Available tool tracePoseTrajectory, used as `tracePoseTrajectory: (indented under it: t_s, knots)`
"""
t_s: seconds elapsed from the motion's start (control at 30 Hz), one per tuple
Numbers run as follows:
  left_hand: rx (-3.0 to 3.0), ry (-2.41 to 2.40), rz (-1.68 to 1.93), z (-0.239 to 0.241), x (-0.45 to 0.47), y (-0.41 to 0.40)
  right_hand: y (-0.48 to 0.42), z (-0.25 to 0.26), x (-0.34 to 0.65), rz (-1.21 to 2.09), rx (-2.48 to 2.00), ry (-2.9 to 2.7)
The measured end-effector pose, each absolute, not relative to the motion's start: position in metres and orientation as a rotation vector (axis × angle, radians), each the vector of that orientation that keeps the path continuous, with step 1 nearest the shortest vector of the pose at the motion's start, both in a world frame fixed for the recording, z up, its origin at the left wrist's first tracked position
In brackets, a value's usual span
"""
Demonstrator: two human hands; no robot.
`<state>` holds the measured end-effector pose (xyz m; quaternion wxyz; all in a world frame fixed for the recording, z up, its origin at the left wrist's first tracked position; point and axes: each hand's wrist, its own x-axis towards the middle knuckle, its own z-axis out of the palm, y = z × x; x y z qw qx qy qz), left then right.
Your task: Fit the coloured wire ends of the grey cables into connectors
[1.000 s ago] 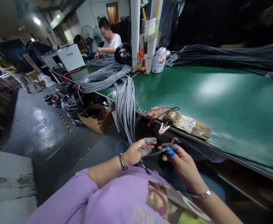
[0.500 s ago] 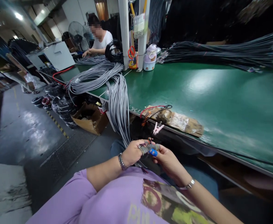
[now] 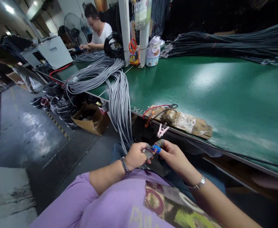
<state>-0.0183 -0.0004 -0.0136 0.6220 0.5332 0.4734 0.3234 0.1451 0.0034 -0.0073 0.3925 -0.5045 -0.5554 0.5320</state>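
Note:
My left hand (image 3: 136, 155) is closed, with grey wrapping on its fingers, and pinches the thin coloured wires (image 3: 155, 151) at a cable's end. My right hand (image 3: 171, 153) meets it fingertip to fingertip; its thumb wears blue wrapping, its index finger grey. Its thumb and finger are closed on the same wires, mostly hidden by the fingertips. A thick bundle of grey cables (image 3: 120, 101) hangs over the bench edge and runs down beside my left hand. Just beyond my hands, a pink clip (image 3: 162, 130) sits at the edge by a taped wooden board (image 3: 202, 128).
The green bench (image 3: 236, 101) spans the right side, with dark cables (image 3: 224, 44) along its back. A lidded cup (image 3: 153, 52) stands beside a white post (image 3: 124, 34). A co-worker (image 3: 101, 33) sits at the far end. A cardboard box (image 3: 91, 118) lies on the floor.
Both hands have drawn closer together, and the coloured wires that stuck up above my fingers now lie between the fingertips. The view has shifted slightly.

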Motion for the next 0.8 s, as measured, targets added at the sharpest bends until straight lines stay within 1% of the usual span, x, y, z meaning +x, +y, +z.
tracePoseTrajectory:
  t_s: [0.1,0.27,0.33,0.47,0.63,0.7,0.8]
  knots:
    - [1.240,1.100,0.820,-0.013,-0.019,-0.003,0.001,-0.010,0.145,1.436,-1.247,-1.297]
    - [1.128,1.089,0.938,-0.013,-0.017,-0.003,-0.005,-0.019,0.139,1.639,-1.165,-0.885]
    - [1.049,1.067,0.934,-0.014,-0.016,-0.002,-0.007,-0.020,0.138,1.606,-1.151,-0.845]
    - [1.004,0.994,0.753,-0.017,-0.016,0.001,-0.007,-0.015,0.139,1.417,-1.174,-1.004]
    - [1.066,0.929,0.555,-0.018,-0.020,0.001,-0.007,-0.010,0.137,1.384,-1.188,-1.072]
    - [1.072,0.931,0.588,-0.016,-0.021,0.000,-0.006,-0.010,0.136,1.369,-1.178,-1.085]
    - [1.038,0.989,0.754,-0.010,-0.019,-0.002,-0.004,-0.008,0.138,1.403,-1.184,-1.099]
